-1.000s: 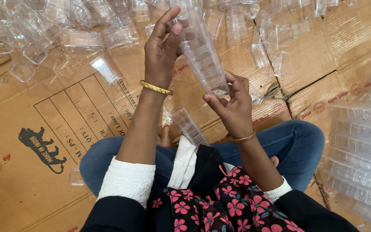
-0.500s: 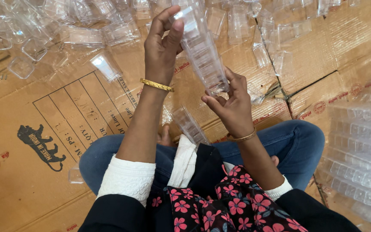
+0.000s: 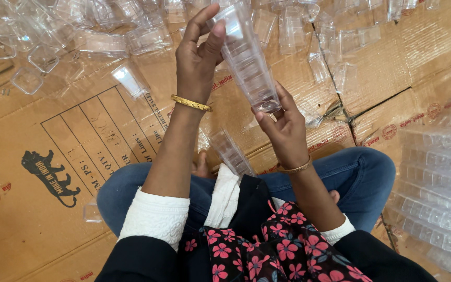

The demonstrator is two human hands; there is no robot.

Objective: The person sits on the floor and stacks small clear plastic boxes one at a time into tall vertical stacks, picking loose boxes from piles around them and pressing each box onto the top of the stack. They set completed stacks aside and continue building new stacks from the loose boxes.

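A person sits cross-legged on flattened cardboard sheets (image 3: 37, 209) on the floor, holding a stack of clear plastic cups (image 3: 246, 57) up in front of them with both hands. The left hand (image 3: 197, 57), with a gold bangle (image 3: 190, 103) at the wrist, is clamped on the upper, wide end of the stack, thumb on the side facing the camera and fingers curled around the far side near the rim. The right hand (image 3: 283, 130), also with a bangle at the wrist, is closed around the lower, narrow end, fingertips pinching the base of the bottom cup. The stack tilts, its open top toward 11 o'clock and its base toward 5 o'clock, and sits between the two hands, well above the lap. A second short stack of clear cups (image 3: 230, 151) lies against the blue-jeaned knees, just below the held stack at 6 o'clock. Loose clear cups (image 3: 105, 31) are scattered over the cardboard from 10 to 1 o'clock, one single cup (image 3: 129, 78) lying on its side at 9 o'clock of the left hand. Long rows of stacked cups (image 3: 439, 177) lie at 3 to 4 o'clock.
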